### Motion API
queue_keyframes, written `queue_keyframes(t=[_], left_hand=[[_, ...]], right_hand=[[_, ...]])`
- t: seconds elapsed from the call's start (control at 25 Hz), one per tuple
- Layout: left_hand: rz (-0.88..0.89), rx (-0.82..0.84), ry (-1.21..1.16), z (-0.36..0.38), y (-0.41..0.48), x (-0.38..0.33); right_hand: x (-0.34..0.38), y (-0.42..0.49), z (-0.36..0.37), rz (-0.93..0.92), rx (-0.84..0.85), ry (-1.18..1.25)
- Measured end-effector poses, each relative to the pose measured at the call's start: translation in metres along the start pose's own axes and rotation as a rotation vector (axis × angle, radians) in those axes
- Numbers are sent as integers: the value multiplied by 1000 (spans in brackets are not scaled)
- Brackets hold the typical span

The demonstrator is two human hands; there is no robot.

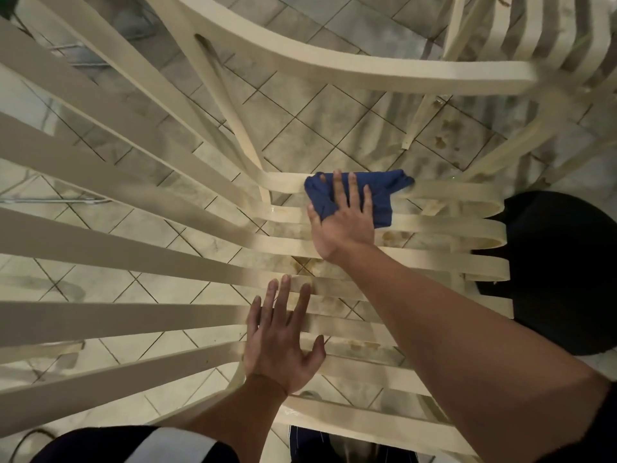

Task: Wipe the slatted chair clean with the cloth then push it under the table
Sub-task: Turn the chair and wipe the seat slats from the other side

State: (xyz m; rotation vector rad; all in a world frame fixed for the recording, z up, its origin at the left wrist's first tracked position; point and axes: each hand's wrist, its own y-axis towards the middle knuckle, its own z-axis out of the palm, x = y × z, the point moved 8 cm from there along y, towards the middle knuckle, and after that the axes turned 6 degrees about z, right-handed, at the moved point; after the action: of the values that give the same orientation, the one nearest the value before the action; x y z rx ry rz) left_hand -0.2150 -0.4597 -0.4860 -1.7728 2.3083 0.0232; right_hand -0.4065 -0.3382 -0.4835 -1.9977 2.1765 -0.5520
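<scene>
1. The cloth [384,198] is dark blue, soft and crumpled. It's bunched up under the right hand [344,218], with most of the loose fabric poking out past the fingertips and off to the little-finger side.
2. That right hand lies flat on it, fingers straight and spread, pressing it onto the seat. It isn't clutching the cloth.
3. The slatted chair [450,227] is cream moulded plastic with long, smooth curved slats and gaps between them. It sits right under both palms. There are brownish smudges on the slats just behind the right wrist.
4. The left hand [280,345] is also spread flat, palm down, on slats closer to the body than the cloth hand. It holds nothing.
5. Through the gaps you see pale floor tiles [317,128] laid diagonally, grubby in patches.
6. A second cream chair [551,35] stands beyond the cloth, and a black rounded thing [561,262] sits past the seat's front edge.
</scene>
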Motion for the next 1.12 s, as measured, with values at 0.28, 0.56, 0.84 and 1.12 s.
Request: queue_keyframes(t=[0.28, 0.56, 0.84, 1.12], left_hand=[[3, -1, -19, 3, 0, 1], [18, -66, -80, -1, 0, -1], [1, -8, -110, 2, -1, 0], [-18, 57, -96, 5, -1, 3]], right_hand=[[-76, -41, -20, -64, 40, 7], [-131, -53, -16, 183, -37, -121], [-20, -22, -3, 95, -11, -49], [64, -9, 7, -161, 144, -115]])
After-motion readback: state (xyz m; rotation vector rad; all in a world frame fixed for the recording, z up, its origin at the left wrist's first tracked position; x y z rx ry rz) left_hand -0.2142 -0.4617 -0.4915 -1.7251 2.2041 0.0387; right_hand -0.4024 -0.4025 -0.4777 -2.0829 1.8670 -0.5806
